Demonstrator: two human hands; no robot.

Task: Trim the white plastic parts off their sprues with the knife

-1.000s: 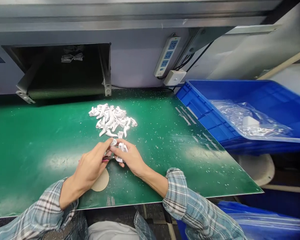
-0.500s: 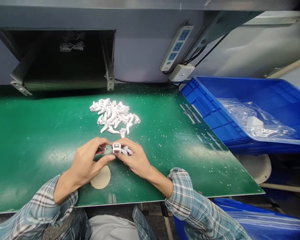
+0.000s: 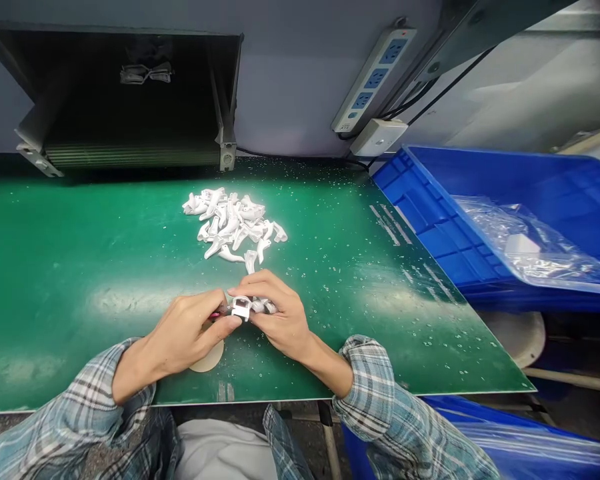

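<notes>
A small white plastic part with a squared opening is pinched between my hands above the front of the green table. My left hand is closed, its thumb tip against the lower left of the part. A bit of a small red object shows between its fingers, too covered to name. My right hand is closed on the part from the right. More white pieces show inside its curled fingers. Just beyond the fingertips lies a heap of curved white plastic parts.
A round beige disc lies partly under my left hand. Behind the table is a conveyor opening with a clear-looking item on its belt. A power strip hangs on the wall. At right stands a blue bin holding plastic bags.
The white part has turned in my fingers, so its opening now faces differently. My left thumb has come against its lower edge. The view has shifted slightly.
</notes>
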